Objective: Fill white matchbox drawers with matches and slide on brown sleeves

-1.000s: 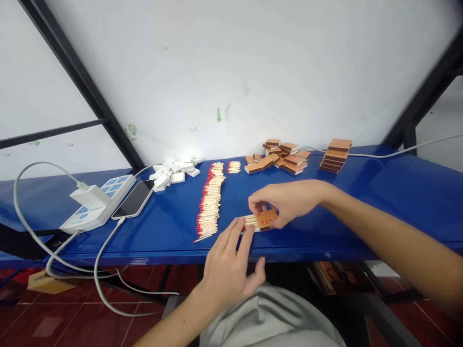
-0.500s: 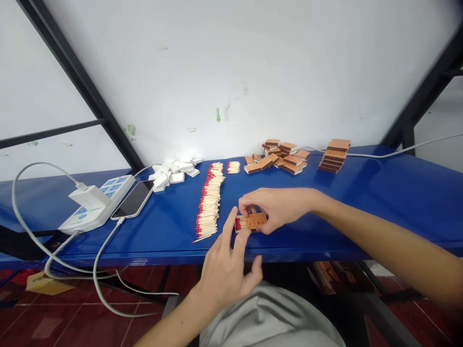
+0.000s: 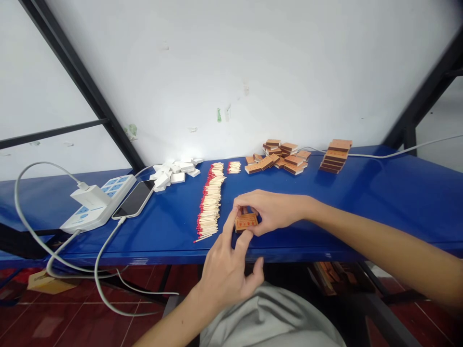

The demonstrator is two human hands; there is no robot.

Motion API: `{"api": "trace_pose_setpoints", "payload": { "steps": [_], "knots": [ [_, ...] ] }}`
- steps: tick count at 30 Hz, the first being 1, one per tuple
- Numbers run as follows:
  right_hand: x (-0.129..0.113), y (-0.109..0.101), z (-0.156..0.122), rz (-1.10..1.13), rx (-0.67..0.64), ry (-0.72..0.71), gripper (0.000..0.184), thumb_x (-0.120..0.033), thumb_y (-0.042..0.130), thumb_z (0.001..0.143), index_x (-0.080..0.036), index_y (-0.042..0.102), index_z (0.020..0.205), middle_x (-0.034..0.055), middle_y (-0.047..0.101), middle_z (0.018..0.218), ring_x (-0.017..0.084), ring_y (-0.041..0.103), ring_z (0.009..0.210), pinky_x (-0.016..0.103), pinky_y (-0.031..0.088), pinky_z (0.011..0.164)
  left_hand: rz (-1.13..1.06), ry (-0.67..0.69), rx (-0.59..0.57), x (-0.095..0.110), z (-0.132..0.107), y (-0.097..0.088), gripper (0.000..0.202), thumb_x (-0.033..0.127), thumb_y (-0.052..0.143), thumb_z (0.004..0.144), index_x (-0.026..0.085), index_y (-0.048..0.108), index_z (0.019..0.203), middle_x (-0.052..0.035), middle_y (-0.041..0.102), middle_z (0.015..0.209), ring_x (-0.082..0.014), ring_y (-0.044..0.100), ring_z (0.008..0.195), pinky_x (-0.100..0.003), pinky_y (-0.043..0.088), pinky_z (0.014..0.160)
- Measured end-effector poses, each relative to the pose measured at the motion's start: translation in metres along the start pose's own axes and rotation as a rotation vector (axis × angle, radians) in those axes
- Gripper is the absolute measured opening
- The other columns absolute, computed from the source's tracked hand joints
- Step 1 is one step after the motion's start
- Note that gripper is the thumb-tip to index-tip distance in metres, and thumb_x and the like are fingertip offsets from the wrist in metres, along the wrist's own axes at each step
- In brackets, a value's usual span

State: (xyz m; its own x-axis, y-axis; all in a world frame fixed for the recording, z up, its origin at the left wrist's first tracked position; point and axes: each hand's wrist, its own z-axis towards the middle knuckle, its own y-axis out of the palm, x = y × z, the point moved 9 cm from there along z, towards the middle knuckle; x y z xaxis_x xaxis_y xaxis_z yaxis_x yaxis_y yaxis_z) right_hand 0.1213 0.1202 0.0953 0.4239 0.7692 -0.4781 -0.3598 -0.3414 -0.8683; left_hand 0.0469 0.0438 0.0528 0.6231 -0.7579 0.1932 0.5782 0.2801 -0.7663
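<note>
I am gripping a matchbox (image 3: 246, 222) with the right hand (image 3: 270, 210), its thumb pressing at the near side and its fingers curling over the far side. The matchbox is lying near the front edge of the blue table (image 3: 356, 207), its brown printed top facing up, just right of the near end of a long row of matches (image 3: 210, 202) whose red heads are pointing left. My left hand (image 3: 228, 264) is reaching in from the near side with fingers spread, two fingertips resting at the box's left end and near side, the thumb standing apart. Farther back, a small bundle of matches (image 3: 234, 167) is lying right of the row, white trays (image 3: 172, 173) are heaping up on the left beside a phone (image 3: 134, 200), and loose matchboxes (image 3: 278, 158) are piling at far right, near a leaning stack of matchboxes (image 3: 335, 156).
</note>
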Motion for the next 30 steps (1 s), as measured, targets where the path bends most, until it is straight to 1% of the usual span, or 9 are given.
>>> {"api": "trace_pose_setpoints", "payload": {
  "steps": [3, 7, 10, 13, 16, 19, 24, 27, 30],
  "knots": [
    [-0.001, 0.000, 0.000, 0.006, 0.011, -0.015, 0.027, -0.021, 0.072, 0.072, -0.019, 0.054, 0.092, 0.0007, 0.060, 0.089, 0.015, 0.050, 0.077, 0.027, 0.038, 0.068, -0.004, 0.000, -0.011, 0.000, 0.000, 0.001, 0.054, 0.028, 0.056, 0.085, 0.017, 0.036, 0.135, -0.0226, 0.008, 0.162, -0.0378, 0.047, 0.134, -0.051, 0.057, 0.092],
    [-0.002, 0.001, 0.001, 0.010, 0.005, -0.012, 0.025, -0.021, 0.072, 0.074, -0.018, 0.056, 0.092, 0.0018, 0.061, 0.091, 0.015, 0.051, 0.078, 0.027, 0.039, 0.069, -0.007, 0.004, -0.001, 0.001, 0.001, -0.001, 0.055, 0.027, 0.054, 0.086, 0.016, 0.035, 0.137, -0.0232, 0.010, 0.161, -0.0369, 0.046, 0.134, -0.051, 0.056, 0.094],
    [-0.003, 0.001, 0.002, -0.010, 0.002, -0.013, 0.024, -0.023, 0.073, 0.075, -0.018, 0.056, 0.091, 0.0027, 0.061, 0.091, 0.016, 0.052, 0.078, 0.028, 0.040, 0.070, 0.008, 0.005, 0.008, 0.003, 0.002, -0.001, 0.052, 0.026, 0.054, 0.087, 0.016, 0.037, 0.135, -0.0231, 0.012, 0.160, -0.0365, 0.046, 0.135, -0.051, 0.055, 0.096],
    [-0.004, -0.001, 0.002, -0.035, 0.007, -0.040, 0.023, -0.028, 0.073, 0.077, -0.018, 0.055, 0.087, 0.0031, 0.061, 0.089, 0.016, 0.052, 0.077, 0.028, 0.039, 0.069, 0.050, 0.007, 0.023, 0.005, 0.002, 0.001, 0.049, 0.026, 0.055, 0.086, 0.017, 0.041, 0.133, -0.0221, 0.016, 0.160, -0.0367, 0.049, 0.131, -0.050, 0.056, 0.094],
    [-0.001, -0.006, 0.000, -0.087, 0.017, -0.028, 0.017, -0.021, 0.070, 0.076, -0.018, 0.055, 0.084, 0.0025, 0.058, 0.087, 0.015, 0.052, 0.077, 0.027, 0.039, 0.069, 0.096, 0.004, 0.026, 0.004, 0.001, 0.003, 0.048, 0.027, 0.056, 0.086, 0.016, 0.045, 0.131, -0.0224, 0.022, 0.158, -0.0357, 0.055, 0.125, -0.048, 0.057, 0.092],
    [0.003, -0.011, -0.001, -0.142, 0.040, -0.001, 0.015, -0.012, 0.066, 0.073, -0.018, 0.055, 0.081, 0.0019, 0.056, 0.086, 0.015, 0.052, 0.077, 0.026, 0.039, 0.069, 0.090, 0.039, 0.043, 0.006, 0.000, 0.001, 0.045, 0.026, 0.055, 0.086, 0.017, 0.047, 0.130, -0.0219, 0.028, 0.155, -0.0338, 0.057, 0.122, -0.048, 0.057, 0.093],
    [0.005, -0.009, -0.001, -0.134, 0.019, -0.009, 0.014, -0.012, 0.063, 0.073, -0.018, 0.057, 0.083, 0.0025, 0.059, 0.087, 0.015, 0.054, 0.077, 0.026, 0.039, 0.070, 0.080, 0.066, 0.058, 0.007, 0.000, -0.003, 0.044, 0.024, 0.054, 0.086, 0.014, 0.049, 0.129, -0.0235, 0.031, 0.152, -0.0335, 0.056, 0.123, -0.046, 0.057, 0.093],
    [0.004, -0.023, -0.006, -0.242, 0.062, 0.024, 0.011, -0.013, 0.061, 0.073, -0.019, 0.057, 0.081, 0.0032, 0.061, 0.084, 0.016, 0.053, 0.074, 0.027, 0.036, 0.066, 0.116, 0.093, 0.059, 0.009, 0.000, -0.002, 0.041, 0.024, 0.054, 0.086, 0.013, 0.054, 0.125, -0.0222, 0.043, 0.144, -0.0330, 0.059, 0.118, -0.045, 0.057, 0.091],
    [0.007, -0.060, -0.025, -0.336, 0.184, 0.138, 0.009, -0.016, 0.060, 0.075, -0.019, 0.059, 0.084, 0.0032, 0.064, 0.081, 0.017, 0.054, 0.072, 0.028, 0.036, 0.067, 0.139, 0.136, 0.040, 0.012, 0.001, 0.002, 0.038, 0.024, 0.054, 0.085, 0.014, 0.058, 0.121, -0.0177, 0.057, 0.132, -0.0334, 0.060, 0.116, -0.046, 0.057, 0.093]
  ]
}}
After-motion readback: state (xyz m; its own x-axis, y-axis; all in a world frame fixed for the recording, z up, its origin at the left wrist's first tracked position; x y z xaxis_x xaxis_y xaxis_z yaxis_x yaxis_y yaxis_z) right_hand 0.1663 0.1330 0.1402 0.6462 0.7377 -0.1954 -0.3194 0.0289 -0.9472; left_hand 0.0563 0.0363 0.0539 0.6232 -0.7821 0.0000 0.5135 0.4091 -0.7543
